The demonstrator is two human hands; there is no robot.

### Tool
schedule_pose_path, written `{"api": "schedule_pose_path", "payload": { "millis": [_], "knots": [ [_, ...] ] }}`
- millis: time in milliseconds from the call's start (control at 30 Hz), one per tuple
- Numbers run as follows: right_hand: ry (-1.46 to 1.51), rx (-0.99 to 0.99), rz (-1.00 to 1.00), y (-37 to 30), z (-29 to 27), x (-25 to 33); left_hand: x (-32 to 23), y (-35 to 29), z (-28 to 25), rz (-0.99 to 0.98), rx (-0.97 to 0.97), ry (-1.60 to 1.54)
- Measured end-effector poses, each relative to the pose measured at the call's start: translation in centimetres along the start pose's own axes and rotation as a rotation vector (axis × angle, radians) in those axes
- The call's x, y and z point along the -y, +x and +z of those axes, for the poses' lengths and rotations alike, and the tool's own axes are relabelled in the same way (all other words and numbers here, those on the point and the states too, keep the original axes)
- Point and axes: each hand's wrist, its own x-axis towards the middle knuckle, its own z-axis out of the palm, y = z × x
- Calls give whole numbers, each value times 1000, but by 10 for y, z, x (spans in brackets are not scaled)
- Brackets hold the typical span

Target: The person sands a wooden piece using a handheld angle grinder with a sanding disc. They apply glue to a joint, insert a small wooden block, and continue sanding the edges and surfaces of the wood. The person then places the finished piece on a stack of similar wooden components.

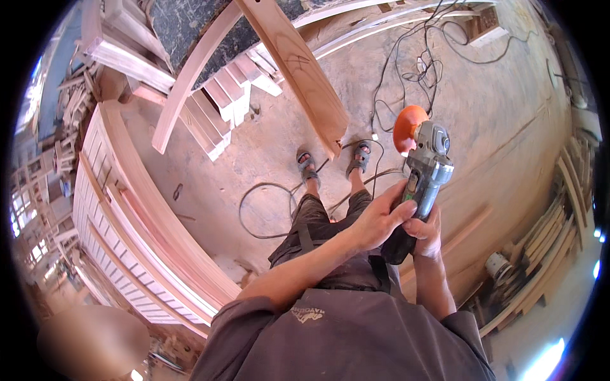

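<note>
An angle grinder [420, 181] with a dark body and a silver gear head is held up in front of my waist, to the right of my legs. At its far end an orange cone-shaped pad [407, 129] faces left, touching nothing. My left hand [383, 214] wraps round the body from the left, its thumb lying on top near the switch. From the right, my right hand [427, 232] grips the rear of the body. Left of the grinder, a long wooden board [298, 73] slants down from a workbench toward my feet.
Black cables [406, 70] loop over the floor beyond the grinder and around my feet. A curved wooden piece [190, 86] hangs off the bench [184, 32]. Large curved panels [152, 216] stand at left. At right lie stacked wood strips [540, 254] and a white bucket [499, 267].
</note>
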Motion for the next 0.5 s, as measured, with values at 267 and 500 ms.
{"api": "schedule_pose_path", "payload": {
  "millis": [267, 500],
  "knots": [
    [112, -27, -109, -46, 43, -25, -24, -11, -27, -256, 346, -314],
    [43, -38, -217, -50, 69, -21, -27, -9, -42, -192, 181, -96]
  ]
}}
